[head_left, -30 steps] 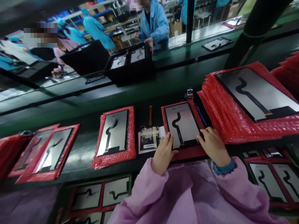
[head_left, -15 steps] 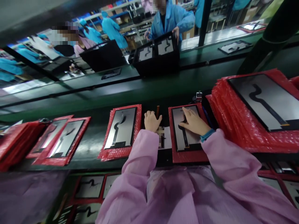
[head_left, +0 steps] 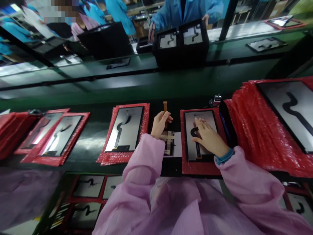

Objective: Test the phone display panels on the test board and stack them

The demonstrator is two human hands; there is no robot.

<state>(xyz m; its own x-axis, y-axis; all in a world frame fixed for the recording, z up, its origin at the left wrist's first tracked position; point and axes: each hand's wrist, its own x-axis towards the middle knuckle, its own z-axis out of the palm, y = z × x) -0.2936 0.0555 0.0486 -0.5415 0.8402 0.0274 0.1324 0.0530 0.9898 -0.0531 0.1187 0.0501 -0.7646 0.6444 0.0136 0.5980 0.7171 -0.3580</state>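
Observation:
My left hand is closed, thumb against fingers, round a narrow orange flex cable whose tip stands up above the knuckles. Just below that hand lies a small circuit board on a white sheet. With its fingers stretched out, my right hand lies flat on a silver display panel. A black curved ribbon on this panel is partly hidden by the fingers. Under the panel is a red bubble-wrap sheet.
To the left, another display panel rests on red bubble wrap. A tall red stack topped by a panel stands at right, beside a metal tally counter. Across the bench a person in blue handles a black box.
My left hand has turned and closed on the orange flex cable, its fingers no longer spread. My right hand stays on the panel. The camera view has shifted.

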